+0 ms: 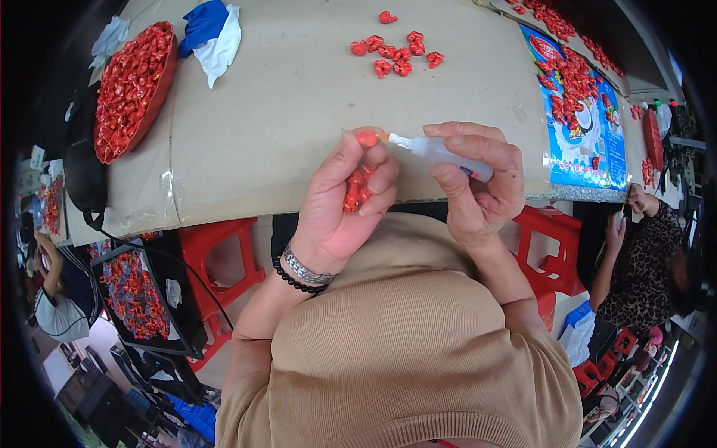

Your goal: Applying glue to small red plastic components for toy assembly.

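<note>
even bright indoor light, soft shadows, sharp centre, heavy fisheye bending, dark vignetted rim

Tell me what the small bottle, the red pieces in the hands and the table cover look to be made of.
Small bottle in the right hand: translucent whitish plastic, judging by its cloudy look. Red piece in the left hand: glossy, probably plastic or resin; cannot tell which. Table cover: matte brown cardboard, taped at the edge.

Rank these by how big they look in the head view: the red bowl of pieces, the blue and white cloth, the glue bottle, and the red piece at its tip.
1. red bowl
2. blue and white cloth
3. glue bottle, nearer the camera, so unsure against the cloth
4. red piece
</note>
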{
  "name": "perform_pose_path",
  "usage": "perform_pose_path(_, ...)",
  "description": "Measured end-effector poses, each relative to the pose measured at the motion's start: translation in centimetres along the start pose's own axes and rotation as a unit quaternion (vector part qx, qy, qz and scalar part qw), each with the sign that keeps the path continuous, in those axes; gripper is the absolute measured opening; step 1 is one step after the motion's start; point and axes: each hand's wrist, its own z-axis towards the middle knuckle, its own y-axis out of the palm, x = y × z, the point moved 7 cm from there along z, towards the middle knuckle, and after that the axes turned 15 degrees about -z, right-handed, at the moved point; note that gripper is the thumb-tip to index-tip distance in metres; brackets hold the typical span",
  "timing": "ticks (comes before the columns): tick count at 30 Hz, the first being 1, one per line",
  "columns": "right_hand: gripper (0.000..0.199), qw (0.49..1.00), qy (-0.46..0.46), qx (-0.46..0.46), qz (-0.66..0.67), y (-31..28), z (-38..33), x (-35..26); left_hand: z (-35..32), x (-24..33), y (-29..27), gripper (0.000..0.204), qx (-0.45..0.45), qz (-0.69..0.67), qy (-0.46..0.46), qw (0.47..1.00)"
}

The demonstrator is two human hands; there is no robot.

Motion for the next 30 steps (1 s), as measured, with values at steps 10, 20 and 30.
perform_pose_path(10,0.027,1.0,-0.006,0.001,-0.014,-0.3,0.2,0.0,0.0,0.4,0.1,0.026,-0.001,0.039,0.029,0.999)
perform_pose_path(20,0.028,1.0,-0.016,0.004,-0.023,-0.5,0.3,-0.4,-0.4,1.0,1.0,0.022,-0.001,0.125,0.088,0.988)
perform_pose_path(30,0.028,1.0,-0.02,0.001,-0.023,-0.6,0.3,-0.5,-0.5,1.3,1.3,0.023,0.015,0.164,0.123,0.979)
